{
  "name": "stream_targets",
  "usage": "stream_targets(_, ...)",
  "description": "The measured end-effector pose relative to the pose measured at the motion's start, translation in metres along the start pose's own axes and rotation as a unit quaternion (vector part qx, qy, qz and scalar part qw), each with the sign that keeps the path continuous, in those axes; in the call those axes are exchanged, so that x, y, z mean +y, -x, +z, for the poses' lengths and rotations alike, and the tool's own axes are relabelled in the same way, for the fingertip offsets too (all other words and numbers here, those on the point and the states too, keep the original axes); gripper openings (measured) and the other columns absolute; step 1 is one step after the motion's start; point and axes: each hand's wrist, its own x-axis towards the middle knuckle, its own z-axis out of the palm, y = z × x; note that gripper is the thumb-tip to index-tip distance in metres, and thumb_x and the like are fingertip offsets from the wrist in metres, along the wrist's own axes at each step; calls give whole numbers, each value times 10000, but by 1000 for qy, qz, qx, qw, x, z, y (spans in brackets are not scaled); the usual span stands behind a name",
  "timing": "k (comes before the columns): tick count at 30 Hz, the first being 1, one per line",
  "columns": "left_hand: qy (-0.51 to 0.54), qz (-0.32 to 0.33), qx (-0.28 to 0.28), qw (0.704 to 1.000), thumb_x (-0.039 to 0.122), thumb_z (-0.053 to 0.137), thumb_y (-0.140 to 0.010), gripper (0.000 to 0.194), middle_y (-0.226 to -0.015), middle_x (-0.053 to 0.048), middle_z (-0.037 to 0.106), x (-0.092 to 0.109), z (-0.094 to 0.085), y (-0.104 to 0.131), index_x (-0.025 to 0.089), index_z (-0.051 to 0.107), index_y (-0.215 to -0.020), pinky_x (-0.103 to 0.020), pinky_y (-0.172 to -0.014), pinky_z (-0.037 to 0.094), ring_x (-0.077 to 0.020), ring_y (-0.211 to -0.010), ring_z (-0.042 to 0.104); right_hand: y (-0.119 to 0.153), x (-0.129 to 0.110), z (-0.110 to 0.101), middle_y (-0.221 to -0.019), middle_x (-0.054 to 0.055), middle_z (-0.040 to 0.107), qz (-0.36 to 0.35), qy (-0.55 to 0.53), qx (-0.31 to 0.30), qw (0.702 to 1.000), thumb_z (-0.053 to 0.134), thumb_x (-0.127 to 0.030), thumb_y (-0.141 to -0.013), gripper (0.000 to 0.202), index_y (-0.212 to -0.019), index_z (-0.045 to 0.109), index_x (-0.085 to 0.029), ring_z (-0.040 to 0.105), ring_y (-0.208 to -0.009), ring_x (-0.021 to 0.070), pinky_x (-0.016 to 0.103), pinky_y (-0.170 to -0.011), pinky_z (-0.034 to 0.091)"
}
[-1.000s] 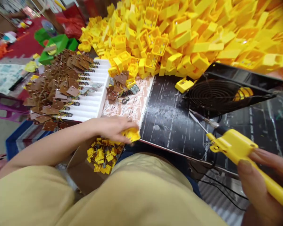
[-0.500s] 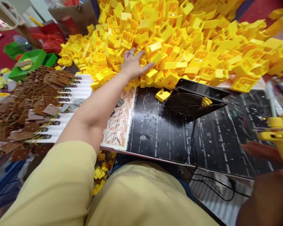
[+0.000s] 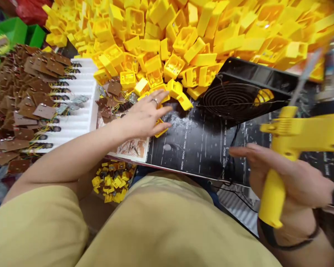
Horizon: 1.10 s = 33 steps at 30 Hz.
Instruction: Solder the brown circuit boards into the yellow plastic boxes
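My left hand (image 3: 149,113), with a ring on one finger, is spread palm down over the near edge of the heap of yellow plastic housings (image 3: 183,40). One yellow housing (image 3: 161,128) shows under its fingers, not gripped. At the right my right hand (image 3: 292,178) is wrapped round the handle of a yellow glue gun (image 3: 278,185), its index finger stretched out to the left. A clear stick rises from the gun's top. Between the hands, farther back, a black fan (image 3: 233,96) leans at a tilt on the black work surface (image 3: 197,148).
White ridged foam (image 3: 83,115) at the left holds wired parts with brown boards (image 3: 25,96). More brown boards lie near my left forearm. A green tray (image 3: 12,33) is at the back left. Yellow housings (image 3: 114,181) lie below the table edge. Black cables hang under the fan.
My left hand has come back from the heap towards the table's near edge, with loose housings now beneath it. My right hand and the glue gun have moved left, further into view.
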Motion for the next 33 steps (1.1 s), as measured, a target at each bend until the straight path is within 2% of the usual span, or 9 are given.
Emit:
stream_targets(3, 54, 90, 55, 993, 494, 485, -1038, 493, -1669, -194, 407, 4, 9, 34, 188, 624, -1400, -565, -1241, 411, -343, -1588, 356, -10, -6, 17, -1051, -34, 793, -81, -21, -2, 996, 787, -206, -892, 343, -1191, 678, -334, 765, -811, 160, 231, -646, 589)
stream_targets(8, 62, -19, 193, 979, 365, 510, -1030, 328, -1428, -134, 652, 4, 15, 73, 225, 681, -1274, -502, -1135, 507, -273, -1345, 608, -29, -33, 46, -1242, 123, 744, -134, -58, -47, 988, 804, -434, -878, 411, -1148, 571, -231, 764, -1023, 243, 345, -821, 651)
stream_targets(11, 26, -14, 150, 988, 478, 568, -993, 422, -1319, -160, 699, 10, 19, 80, 187, 707, -1266, -530, -1063, 541, -329, -1232, 652, -42, -56, 71, -1117, 138, 748, -155, -54, -75, 984, 743, -539, -902, 469, -1178, 563, -205, 754, -973, 275, 386, -802, 639)
stream_targets(14, -1, -7, 63, 998, 460, 607, -968, 498, -1348, -208, 677, 18, 21, 84, 136, 679, -1340, -531, -1025, 564, -367, -1218, 653, -49, -65, 88, -1022, 106, 730, -162, -35, -113, 980, 677, -399, -981, 359, -1258, 561, -204, 736, -938, 267, 385, -808, 621)
stream_targets(19, 66, 78, 1, 995, 157, 511, -974, 478, -1475, -133, 646, 20, 12, 91, 189, 609, -1441, -469, -1148, 510, -295, -1397, 582, -45, -44, 59, -1233, 80, 705, -175, -105, -203, 958, 572, -244, -1025, 326, -1344, 508, -264, 725, -1101, 248, 376, -873, 631)
stream_targets(22, 95, 144, -45, 984, 53, 495, -890, 627, -1631, -71, 509, 23, 4, 97, 298, 590, -1460, -576, -1255, 373, -311, -1583, 371, -38, -38, 36, -1219, 114, 703, -163, -87, -213, 959, 601, -392, -1016, 378, -1358, 501, -266, 713, -1101, 311, 464, -901, 622)
stream_targets(26, 77, -14, 40, 996, 380, 677, -887, 695, -1597, -221, 485, 35, 11, 104, 194, 495, -1532, -593, -1161, 459, -390, -1450, 497, -25, -50, 43, -1065, 158, 706, -103, 37, -122, 986, 725, -633, -873, 594, -1259, 568, -211, 684, -949, 371, 532, -819, 587)
stream_targets(29, 59, -64, 78, 993, 420, 641, -939, 623, -1341, -203, 663, 48, 27, 102, 133, 516, -1478, -505, -1045, 545, -344, -1236, 625, -18, -55, 56, -1110, 127, 704, -97, 17, -103, 990, 737, -385, -927, 398, -1250, 566, -227, 683, -985, 325, 463, -815, 589)
stream_targets(33, 69, 1, 103, 992, 437, 573, -980, 614, -1318, -187, 677, 63, 36, 78, 112, 494, -1495, -466, -1028, 538, -320, -1191, 636, -14, -44, 54, -1159, 71, 697, -129, -115, -152, 973, 625, -145, -958, 370, -1295, 529, -266, 700, -1024, 237, 381, -862, 598)
